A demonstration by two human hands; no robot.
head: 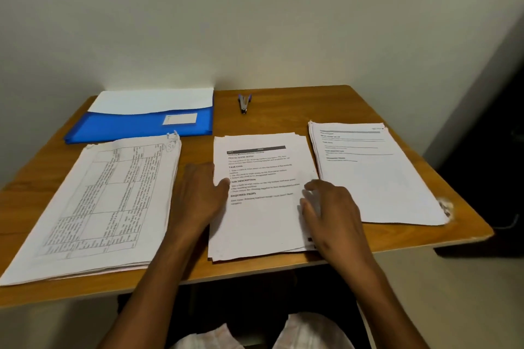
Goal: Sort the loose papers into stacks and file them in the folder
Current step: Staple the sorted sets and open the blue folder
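Three paper stacks lie on the wooden table (255,110). The left stack (93,207) shows a printed table turned sideways. The middle stack (261,221) has text headings. My left hand (198,195) rests against its left edge, thumb on the top sheet. My right hand (331,212) lies on its right side with fingers relaxed and spread. The right stack (374,178) sits apart at the right. A blue folder (136,125) with white sheets inside lies at the back left.
A small stapler (244,103) stands at the back centre of the table, near the wall. The left stack overhangs the table's front edge. The table's right edge has a chipped spot (446,207).
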